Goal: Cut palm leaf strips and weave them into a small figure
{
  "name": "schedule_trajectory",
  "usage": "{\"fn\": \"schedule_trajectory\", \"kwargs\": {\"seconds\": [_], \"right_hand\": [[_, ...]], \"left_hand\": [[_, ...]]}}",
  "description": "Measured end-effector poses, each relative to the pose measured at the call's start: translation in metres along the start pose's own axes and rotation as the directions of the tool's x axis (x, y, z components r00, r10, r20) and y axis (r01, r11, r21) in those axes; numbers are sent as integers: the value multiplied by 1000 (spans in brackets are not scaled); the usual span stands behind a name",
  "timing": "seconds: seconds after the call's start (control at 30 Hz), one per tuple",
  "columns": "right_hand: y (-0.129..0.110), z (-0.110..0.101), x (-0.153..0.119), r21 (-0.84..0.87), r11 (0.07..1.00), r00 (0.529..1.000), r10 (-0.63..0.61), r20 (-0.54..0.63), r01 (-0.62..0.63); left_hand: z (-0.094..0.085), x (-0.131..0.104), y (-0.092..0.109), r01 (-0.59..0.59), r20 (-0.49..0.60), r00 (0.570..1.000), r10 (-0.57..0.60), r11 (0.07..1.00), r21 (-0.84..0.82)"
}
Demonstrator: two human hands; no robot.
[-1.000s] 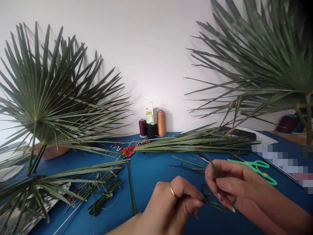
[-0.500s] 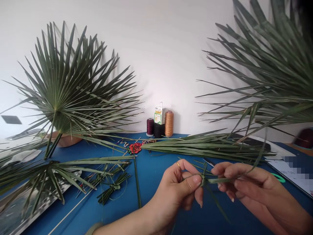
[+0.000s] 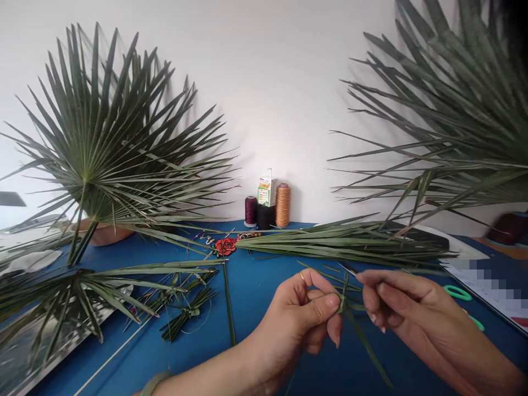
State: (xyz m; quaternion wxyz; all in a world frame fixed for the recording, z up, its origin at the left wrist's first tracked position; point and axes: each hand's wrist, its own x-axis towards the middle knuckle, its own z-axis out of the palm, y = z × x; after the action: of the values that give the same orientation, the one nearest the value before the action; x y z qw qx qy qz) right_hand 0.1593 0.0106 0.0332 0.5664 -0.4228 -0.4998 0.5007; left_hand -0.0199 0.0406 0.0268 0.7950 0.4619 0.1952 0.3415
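Observation:
My left hand is closed, its thumb and forefinger pinching a small knotted piece of green palm leaf. Narrow strips stick out from the knot, one upward and a longer one slanting down to the right. My right hand is just to the right with its fingers curled together. A short leaf strip runs from the knot to those fingers, which hide its far end. Behind my right hand lie scissors with green handles; their dark tip shows past my fingertips.
Fan palm leaves stand at left and right. A bundle of leaf strips crosses the blue table. Thread spools and a carton stand by the wall. A red rose patch and tied leaf pieces lie left.
My right hand has turned slightly, and the long strip end that rose behind it no longer shows. More of the green scissor handles is visible. My left hand keeps its pinch.

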Motion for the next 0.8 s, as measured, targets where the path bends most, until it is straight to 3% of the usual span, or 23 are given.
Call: {"fn": "schedule_trajectory", "kwargs": {"seconds": [0.1,0.17,0.27,0.3,0.33,0.4,0.43,0.5,0.67,0.8], "right_hand": [[-4,7,-2,13,998,995,65,-74,-64],[-6,9,-4,-31,999,994,37,-105,-40],[-4,3,-4,-350,924,973,-203,-109,154],[-2,-1,-4,-518,819,941,-331,-72,249],[1,-5,-3,-679,652,887,-462,-4,337],[4,-11,-2,-866,224,739,-638,215,446],[5,-13,-2,-881,50,678,-660,324,471],[3,-13,-1,-846,-149,608,-633,479,512],[-5,-7,-2,-798,-268,548,-608,575,540],[-1,-10,-4,-753,-255,497,-619,609,607]], "left_hand": [[0,0,-1,-3,13,1000,2,1000,13],[0,0,-3,7,16,1000,-7,1000,7],[0,1,-3,13,11,1000,-13,1000,-19],[0,1,-2,11,11,1000,-11,1000,-28],[-1,2,-2,7,12,1000,-6,999,-35],[-1,2,-1,0,12,1000,1,999,-46],[-2,2,-1,-1,10,1000,2,999,-49],[-2,2,0,-4,8,1000,4,998,-57],[-4,0,3,22,27,999,-19,996,-91],[-6,0,4,74,36,997,-69,986,-153]]}}
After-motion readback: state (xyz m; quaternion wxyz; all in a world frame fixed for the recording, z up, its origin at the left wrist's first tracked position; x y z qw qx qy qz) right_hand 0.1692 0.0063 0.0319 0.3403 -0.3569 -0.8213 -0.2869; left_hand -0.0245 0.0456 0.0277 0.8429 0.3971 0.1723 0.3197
